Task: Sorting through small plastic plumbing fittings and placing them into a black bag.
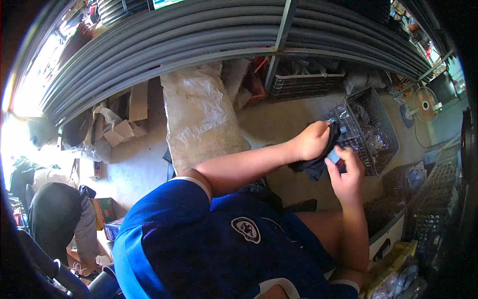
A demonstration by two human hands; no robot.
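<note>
Black material hangs from left hand; pale sack bears lettering.

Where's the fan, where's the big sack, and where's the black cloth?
Fan [425,105]: head view, on its hub.
Sack [201,119]: head view, middle of its pale side.
Black cloth [315,167]: head view, on its lower part.

black pliable item, cloth or bag unclear | bunched, creased, its loose part drooping near and left | held aloft, right of scene centre || small grey-blue block | flat-faced, tilted, partly covered by fingers | just right of the black folds
</note>
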